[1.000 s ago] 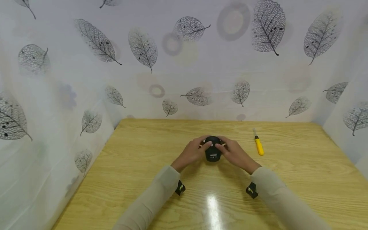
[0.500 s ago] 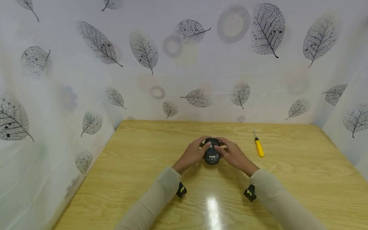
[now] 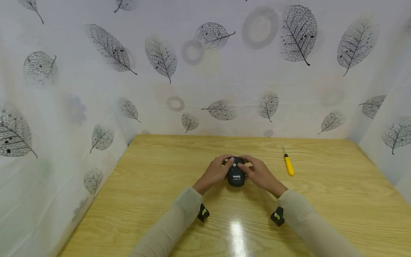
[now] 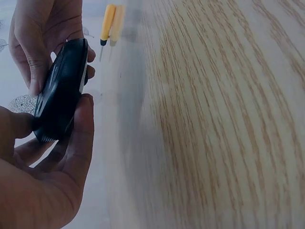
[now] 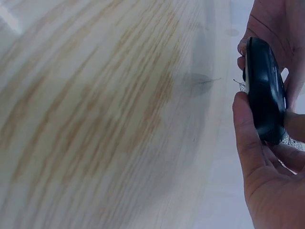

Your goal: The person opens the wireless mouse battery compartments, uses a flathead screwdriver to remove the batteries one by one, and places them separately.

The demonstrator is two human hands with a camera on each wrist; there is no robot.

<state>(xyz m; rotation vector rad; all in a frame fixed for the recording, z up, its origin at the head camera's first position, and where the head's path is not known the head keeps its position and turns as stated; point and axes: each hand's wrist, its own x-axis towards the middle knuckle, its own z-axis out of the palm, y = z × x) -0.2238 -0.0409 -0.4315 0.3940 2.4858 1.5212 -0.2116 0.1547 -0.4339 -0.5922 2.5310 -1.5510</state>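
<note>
**Black mouse, yellow handle, leaf-printed walls**

The computer mouse (image 3: 236,175) was black, with a small pale label on its upturned face. The screwdriver (image 3: 288,165) had a bright yellow handle and a dark collar before its thin metal shaft. The table (image 3: 337,200) was light yellowish wood with darker brown grain streaks. The backdrop (image 3: 205,71) was white, printed with grey-black skeleton leaves and faint greyish rings. Both sleeves (image 3: 174,223) were pale beige.
</note>
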